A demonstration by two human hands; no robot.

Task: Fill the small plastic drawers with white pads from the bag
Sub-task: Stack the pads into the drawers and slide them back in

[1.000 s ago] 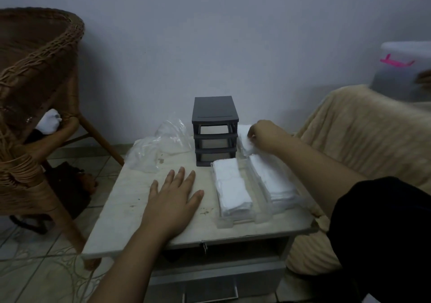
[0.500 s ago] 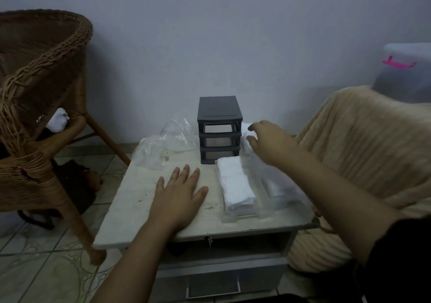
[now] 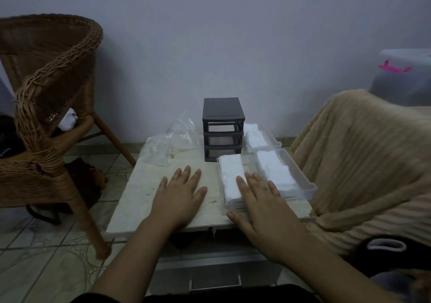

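Back from the far drawer [image 3: 276, 143], my right hand [image 3: 261, 207] lies flat at the front edge of the table [image 3: 144, 186], straight fingers spread over the end of the nearest drawer [image 3: 232, 203], gripping nothing. My left hand [image 3: 179, 200] rests flat beside it. Three clear drawers [image 3: 307, 187] lie out, I judge for loading from above, white pads [image 3: 276, 172] inside. Behind stand the hollow frame [image 3: 222, 109] and the slack bag [image 3: 161, 148].

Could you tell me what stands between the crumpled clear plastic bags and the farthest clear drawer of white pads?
The dark grey plastic drawer frame stands there, in the head view.
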